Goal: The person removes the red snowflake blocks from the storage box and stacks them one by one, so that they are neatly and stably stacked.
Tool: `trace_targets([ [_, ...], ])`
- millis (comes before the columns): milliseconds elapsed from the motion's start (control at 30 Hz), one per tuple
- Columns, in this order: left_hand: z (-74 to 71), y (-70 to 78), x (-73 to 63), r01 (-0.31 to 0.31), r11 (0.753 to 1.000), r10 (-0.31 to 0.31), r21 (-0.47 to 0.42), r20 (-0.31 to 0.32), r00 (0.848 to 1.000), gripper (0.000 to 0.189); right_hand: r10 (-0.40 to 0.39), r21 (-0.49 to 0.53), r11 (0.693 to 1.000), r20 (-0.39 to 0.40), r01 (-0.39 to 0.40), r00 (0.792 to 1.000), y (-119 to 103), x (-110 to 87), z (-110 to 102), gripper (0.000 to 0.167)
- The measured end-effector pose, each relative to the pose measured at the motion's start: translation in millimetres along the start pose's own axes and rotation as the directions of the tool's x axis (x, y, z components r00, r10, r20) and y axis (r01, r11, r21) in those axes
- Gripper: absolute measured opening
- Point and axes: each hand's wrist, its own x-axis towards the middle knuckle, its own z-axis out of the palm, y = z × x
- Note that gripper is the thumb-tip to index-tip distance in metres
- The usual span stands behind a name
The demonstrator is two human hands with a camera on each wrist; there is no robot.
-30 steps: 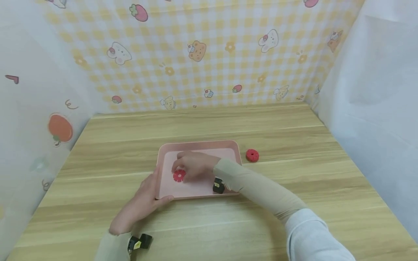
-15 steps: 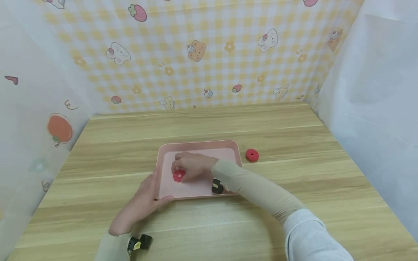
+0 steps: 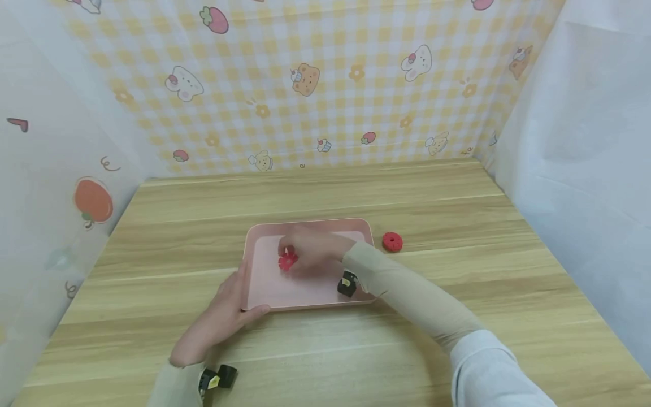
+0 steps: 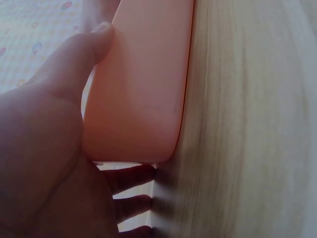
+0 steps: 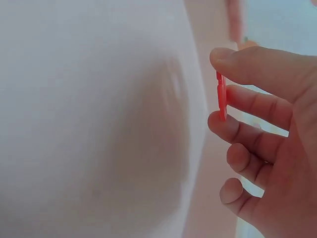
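Note:
A thin red notched plastic disc is pinched in my right hand, above the floor of the pink tray. Seen edge-on in the right wrist view, the disc sits between the thumb on one side and the first fingers on the other. My left hand lies against the tray's near left corner. Its thumb rests along the front wall near the rim, while in the left wrist view the straight fingers reach past the tray's end wall.
Right of the tray, a thicker round red piece with a central hole lies on the wooden table. A yellow checked cloth hangs behind, and white sheets stand at both sides.
My right hand has moved a little up and to the right in the head view, carrying the red disc with it. The left hand and the tray stay where they were.

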Motion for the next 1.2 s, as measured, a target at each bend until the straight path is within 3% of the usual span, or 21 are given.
trace_targets([
  [267, -0.6, 0.9, 0.0, -0.006, 1.0, 0.006, 0.01, -0.001, 1.0, 0.103, 0.143, 0.151, 0.978, 0.012, -0.143, 0.99, 10, -24.0, -16, 0.018],
  [500, -2.0, 1.9, -0.2, -0.035, 0.999, 0.035, 0.017, -0.02, 0.999, 0.104, 0.163, 0.069, 0.985, -0.042, -0.16, 0.986, 19, -43.1, -31, 0.022],
  [667, -0.4, 1.0, -0.3, -0.039, 0.999, 0.039, 0.006, -0.015, 0.999, 0.103, 0.144, 0.05, 0.989, -0.142, -0.139, 0.979, 30, -65.3, -40, 0.025],
  [867, 2.5, -1.0, 0.4, -0.064, 0.998, 0.064, 0.017, -0.013, 0.998, 0.103, 0.197, 0.11, 0.979, -0.243, -0.175, 0.95, 42, -95.8, -48, 0.025],
  [1067, 3.2, -3.4, 0.2, -0.124, 0.991, 0.126, 0.042, -0.06, 0.99, 0.103, 0.264, 0.152, 0.961, -0.268, -0.231, 0.926, 55, -123.4, -49, 0.027],
  [1200, 3.2, -3.0, 0.9, -0.116, 0.993, 0.117, 0.031, -0.059, 0.991, 0.103, 0.306, 0.173, 0.948, -0.276, -0.265, 0.911, 68, -139.8, -45, 0.029],
])
